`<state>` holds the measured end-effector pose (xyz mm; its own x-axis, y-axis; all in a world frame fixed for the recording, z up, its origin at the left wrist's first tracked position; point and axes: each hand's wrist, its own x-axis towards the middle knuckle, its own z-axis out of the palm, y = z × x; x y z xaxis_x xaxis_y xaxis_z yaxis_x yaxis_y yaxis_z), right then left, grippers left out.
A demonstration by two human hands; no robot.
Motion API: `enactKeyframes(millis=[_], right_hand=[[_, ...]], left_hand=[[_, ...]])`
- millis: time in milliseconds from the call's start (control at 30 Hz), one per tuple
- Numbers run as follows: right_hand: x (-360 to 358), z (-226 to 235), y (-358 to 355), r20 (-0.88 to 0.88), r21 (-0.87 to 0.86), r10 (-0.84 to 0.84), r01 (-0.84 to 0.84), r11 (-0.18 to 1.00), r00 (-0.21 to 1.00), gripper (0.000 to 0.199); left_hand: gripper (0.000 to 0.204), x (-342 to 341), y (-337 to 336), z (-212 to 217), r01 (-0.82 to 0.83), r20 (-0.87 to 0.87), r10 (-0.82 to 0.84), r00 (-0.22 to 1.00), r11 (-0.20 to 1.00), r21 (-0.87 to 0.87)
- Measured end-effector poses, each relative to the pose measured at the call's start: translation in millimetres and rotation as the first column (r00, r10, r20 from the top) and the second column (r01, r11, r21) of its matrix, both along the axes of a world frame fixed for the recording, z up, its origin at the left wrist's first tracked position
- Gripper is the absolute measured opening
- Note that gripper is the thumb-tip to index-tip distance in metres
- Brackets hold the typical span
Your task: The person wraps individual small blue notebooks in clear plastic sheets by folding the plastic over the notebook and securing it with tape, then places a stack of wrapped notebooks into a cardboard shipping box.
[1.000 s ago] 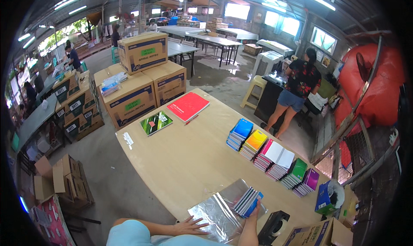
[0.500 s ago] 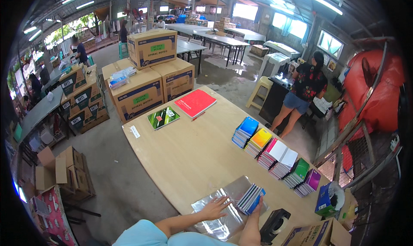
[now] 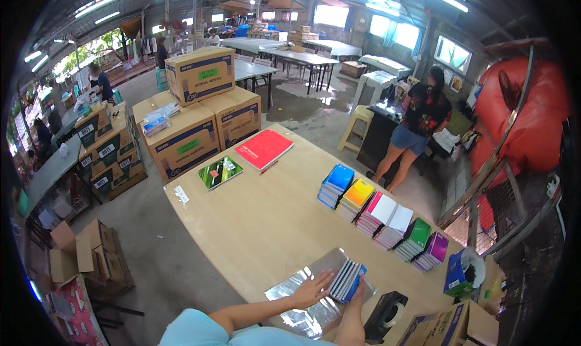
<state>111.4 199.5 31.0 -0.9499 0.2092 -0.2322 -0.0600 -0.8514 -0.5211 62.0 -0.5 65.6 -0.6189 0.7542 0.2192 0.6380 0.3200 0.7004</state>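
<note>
A small stack of blue spiral notebooks (image 3: 347, 279) stands with its wire bindings facing up, over a clear plastic bag (image 3: 290, 316) spread on the table. My right hand (image 3: 356, 293) is closed round the stack's right side, thumb along the blue cover. At the stack's left edge lies my left hand (image 3: 315, 289), its fingers stretched out over the plastic with the tips at the bindings. Whether those fingertips pinch the film is too small to tell. Just right of my right hand sits a black tape dispenser (image 3: 386, 316).
Along the table's (image 3: 260, 225) right edge run several notebook piles, including blue (image 3: 339, 178), yellow (image 3: 358, 192), green (image 3: 417, 232) and purple (image 3: 436, 248). A red notebook (image 3: 264, 149) and a green one (image 3: 220, 172) lie farther off. An open carton (image 3: 436, 329) stands near right; a person (image 3: 417, 116) stands beyond.
My left hand has come closer to the notebook stack, its fingertips now at the bindings. The stack is tipped a little more upright in my right hand. The whole view has shifted slightly.
</note>
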Motion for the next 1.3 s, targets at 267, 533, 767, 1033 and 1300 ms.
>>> enactKeyframes(millis=[267, 533, 767, 1033, 1300], right_hand=[[0.2, -32.6, 41.2, -0.050, -0.063, -0.009, 0.006, 0.998, 0.999, 0.075], [-0.4, -19.8, 32.9, 0.014, 0.276, -0.247, 0.234, 0.932, 0.969, 0.073], [4.5, -37.1, 41.8, 0.042, -0.010, -0.159, 0.160, 0.987, 0.986, 0.070], [-1.2, -39.7, 42.7, 0.022, -0.048, -0.190, 0.191, 0.980, 0.982, 0.071], [-31.8, 47.8, 91.6, 0.253, 0.324, -0.534, 0.449, 0.833, 0.807, 0.063]], left_hand=[[0.068, -90.9, -19.7, -24.7, 0.220, -0.299, -0.376, 0.877, 0.868, -0.446], [0.062, -69.9, 16.9, -12.3, -0.189, -0.348, 0.098, 0.933, 0.952, -0.240], [0.064, -91.3, 1.1, -25.7, -0.117, -0.290, -0.024, 0.957, 0.880, -0.460], [0.079, -36.3, -21.8, -2.6, 0.057, -0.200, -0.141, 0.970, 0.925, -0.375], [0.084, 9.5, -67.1, 11.8, 0.076, -0.214, -0.202, 0.956, 0.873, -0.482]])
